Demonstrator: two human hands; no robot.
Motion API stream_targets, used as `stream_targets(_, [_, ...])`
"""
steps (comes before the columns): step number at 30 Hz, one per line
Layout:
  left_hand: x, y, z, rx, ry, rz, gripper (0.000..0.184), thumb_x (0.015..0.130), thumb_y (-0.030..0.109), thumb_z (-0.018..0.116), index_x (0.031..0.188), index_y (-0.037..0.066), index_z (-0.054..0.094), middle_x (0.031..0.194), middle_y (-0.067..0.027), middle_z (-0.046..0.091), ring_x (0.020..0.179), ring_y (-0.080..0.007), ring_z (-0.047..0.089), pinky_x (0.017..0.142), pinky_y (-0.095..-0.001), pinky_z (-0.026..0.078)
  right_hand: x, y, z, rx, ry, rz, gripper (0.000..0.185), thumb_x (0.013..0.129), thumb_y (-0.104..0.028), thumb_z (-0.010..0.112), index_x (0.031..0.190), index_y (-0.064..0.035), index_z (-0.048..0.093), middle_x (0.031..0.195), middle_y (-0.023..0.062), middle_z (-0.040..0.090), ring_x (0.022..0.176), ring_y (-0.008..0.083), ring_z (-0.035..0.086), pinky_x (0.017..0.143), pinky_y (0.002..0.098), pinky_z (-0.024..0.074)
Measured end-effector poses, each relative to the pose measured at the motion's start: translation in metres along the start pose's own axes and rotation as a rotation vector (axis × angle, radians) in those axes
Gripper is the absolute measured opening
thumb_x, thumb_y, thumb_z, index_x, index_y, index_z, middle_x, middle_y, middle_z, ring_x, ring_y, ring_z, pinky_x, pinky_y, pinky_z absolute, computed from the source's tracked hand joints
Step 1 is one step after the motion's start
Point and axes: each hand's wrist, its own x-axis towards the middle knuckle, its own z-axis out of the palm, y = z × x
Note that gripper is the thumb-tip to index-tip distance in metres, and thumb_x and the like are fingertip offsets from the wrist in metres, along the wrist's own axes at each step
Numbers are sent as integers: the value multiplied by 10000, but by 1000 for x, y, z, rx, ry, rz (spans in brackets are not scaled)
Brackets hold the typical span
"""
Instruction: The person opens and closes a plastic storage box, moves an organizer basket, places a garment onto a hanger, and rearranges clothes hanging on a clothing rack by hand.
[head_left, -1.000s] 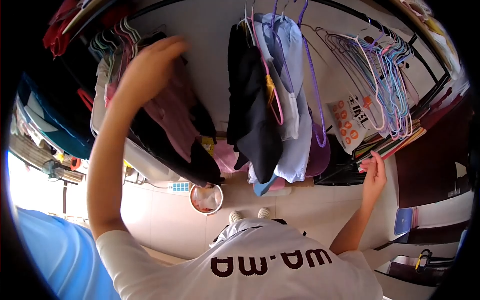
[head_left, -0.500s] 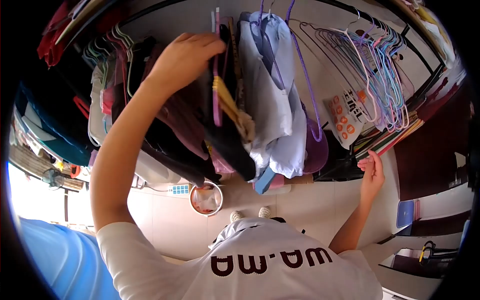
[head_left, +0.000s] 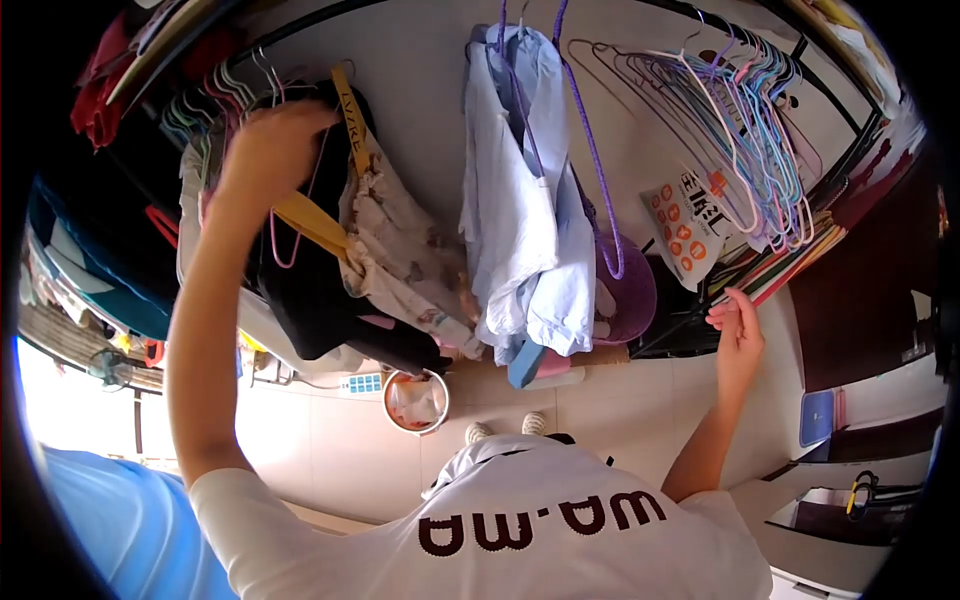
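Note:
My left hand [head_left: 275,150] is raised among the clothes on the left of the rail, blurred, its fingers partly hidden. It is against the upper part of a black garment [head_left: 300,300] and a pink hanger [head_left: 285,262]. Just right of it hangs a pale patterned garment [head_left: 400,240] with a yellow strip [head_left: 350,115] at its top. A light blue shirt [head_left: 525,200] hangs mid-rail, with a purple hanger [head_left: 597,160] beside it. My right hand [head_left: 737,325] is held low on the right, holding nothing, its fingers loosely apart.
Many bare hangers [head_left: 760,150] crowd the rail's right end. A printed white bag [head_left: 685,230] and a purple container [head_left: 630,300] are below. On the floor stand a white bin [head_left: 440,420] and a power strip [head_left: 362,384]. A blue cover [head_left: 120,520] lies at lower left.
My left hand has moved left along the rail, and the dark clothes and pink hanger have shifted left too. The patterned garment now shows, with a gap before the blue shirt. My right hand has barely moved.

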Motion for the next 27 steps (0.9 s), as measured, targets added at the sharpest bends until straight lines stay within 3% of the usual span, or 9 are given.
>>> stream_targets(5, [57, 104, -20, -180, 300, 272, 411, 771, 57, 544, 1168, 163, 538, 1277, -54, 504, 1115, -258, 521, 920, -350, 420, 6, -27, 41, 157, -144, -87, 224, 910, -27, 472, 1115, 0, 559, 863, 83, 627, 753, 133, 619, 667, 231, 494])
stream_targets(7, [77, 117, -7, -160, 492, 513, 267, 759, 130, 616, 1023, 103, 592, 1178, -105, 546, 1072, -258, 541, 965, -378, 402, 7, -50, 58, 169, -175, -108, 223, 911, -47, 480, 1116, -3, 556, 873, 87, 633, 773, 142, 626, 678, 231, 487])
stream_targets(11, [81, 102, 3, -279, 298, 424, 210, 676, 241, 684, 765, 86, 575, 995, -58, 612, 1033, -244, 556, 947, -374, 407, 6, -70, 74, 196, -186, -195, 232, 900, -40, 500, 1122, 3, 550, 918, 115, 632, 815, 163, 620, 723, 260, 480])
stream_targets(16, [46, 50, 5, -243, 121, 305, 246, 640, 216, 705, 732, 51, 546, 874, -68, 600, 1041, -258, 555, 951, -408, 399, 11, -76, 79, 210, -227, -232, 234, 894, -43, 514, 1117, 15, 552, 936, 121, 630, 826, 172, 617, 747, 270, 478])
stream_targets(20, [10, 11, 4, -163, 4, 164, 152, 662, 133, 661, 786, 82, 590, 884, -35, 614, 1114, -212, 520, 968, -378, 373, 23, -89, 94, 234, -303, -255, 307, 884, -77, 545, 1174, 17, 514, 1026, 140, 610, 914, 194, 604, 789, 286, 469])
stream_targets(21, [7, 2, 1, -105, -212, 112, 196, 670, 77, 639, 862, 80, 597, 1034, -48, 606, 1186, -233, 468, 982, -386, 358, 25, -95, 103, 262, -284, -297, 359, 874, -93, 561, 1208, 17, 483, 1077, 153, 589, 968, 213, 586, 817, 302, 461])
stream_targets(24, [-17, 7, 2, -150, 48, 113, 334, 666, 41, 623, 994, 88, 588, 1217, -73, 531, 1229, -263, 423, 986, -392, 357, 31, -107, 125, 174, -291, -389, 462, 846, -89, 565, 1270, 14, 414, 1193, 198, 531, 1064, 306, 552, 872, 359, 444])
stream_targets(25, [-21, 8, 3, -173, -42, 74, 509, 677, -38, 604, 1162, 96, 527, 1367, -127, 399, 1287, -312, 346, 995, -422, 353, 31, -108, 135, 155, -306, -400, 451, 844, -66, 542, 1269, 13, 414, 1193, 212, 527, 1054, 333, 553, 869, 370, 447])
stream_targets(27, [-30, 18, -8, -275, -12, 12, 530, 722, -31, 575, 1224, 114, 488, 1367, -122, 398, 1254, -322, 385, 991, -418, 358, 29, -116, 149, 50, -338, -453, 438, 834, -8, 478, 1267, 12, 413, 1195, 249, 511, 1030, 394, 548, 856, 403, 451])
